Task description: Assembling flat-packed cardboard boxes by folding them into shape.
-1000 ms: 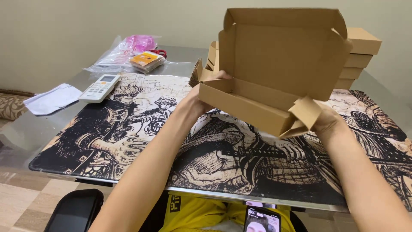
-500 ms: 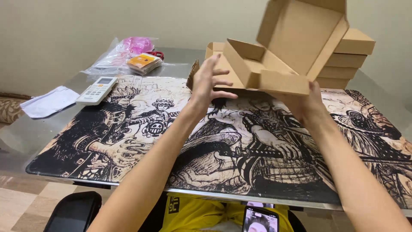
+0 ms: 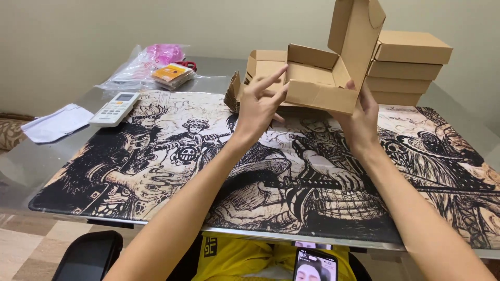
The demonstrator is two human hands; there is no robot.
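Overhead, above the printed tabletop (image 3: 156,171): open cardboard box (image 3: 312,86) held up, lid upright at its right end, long axis left to right, right hand (image 3: 360,117) clamped beneath its right front corner, left hand (image 3: 259,104) spread-fingered, touching its left end.

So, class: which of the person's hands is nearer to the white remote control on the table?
Left. The left hand is at the open cardboard box's left side, closer to the remote control; the right hand holds the box's far side.
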